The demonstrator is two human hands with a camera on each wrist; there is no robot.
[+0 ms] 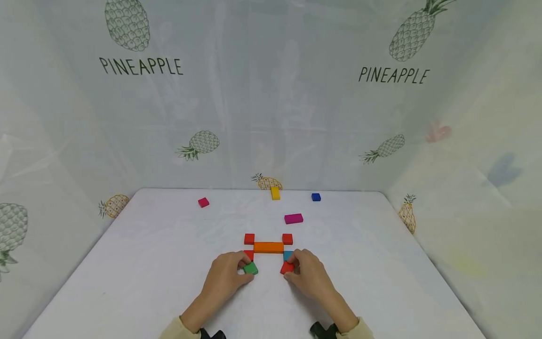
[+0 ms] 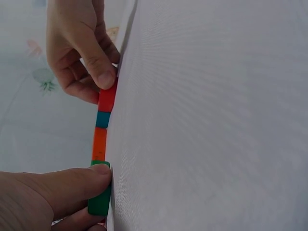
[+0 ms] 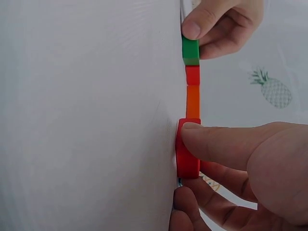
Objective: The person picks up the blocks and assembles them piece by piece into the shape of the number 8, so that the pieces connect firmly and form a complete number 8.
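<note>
My left hand (image 1: 226, 275) pinches a green block (image 1: 251, 268) between thumb and fingers, just in front of a red block (image 1: 248, 255). On the other side, my right hand (image 1: 311, 275) pinches a red block (image 1: 287, 267) in front of a blue block (image 1: 288, 255), which the fingers partly cover. Between the two sides lies a long orange block (image 1: 268, 247). Two more red cubes stand behind its ends, a left one (image 1: 249, 239) and a right one (image 1: 287, 239). In the left wrist view the thumb presses the green block (image 2: 99, 197) close to the tabletop.
Farther back on the white table (image 1: 169, 245) lie a magenta block (image 1: 294, 219), a pinkish-red cube (image 1: 203, 202), a yellow block (image 1: 275, 193) and a dark blue cube (image 1: 316, 197). A pineapple-print sheet (image 1: 271, 94) hangs behind the table and along its sides.
</note>
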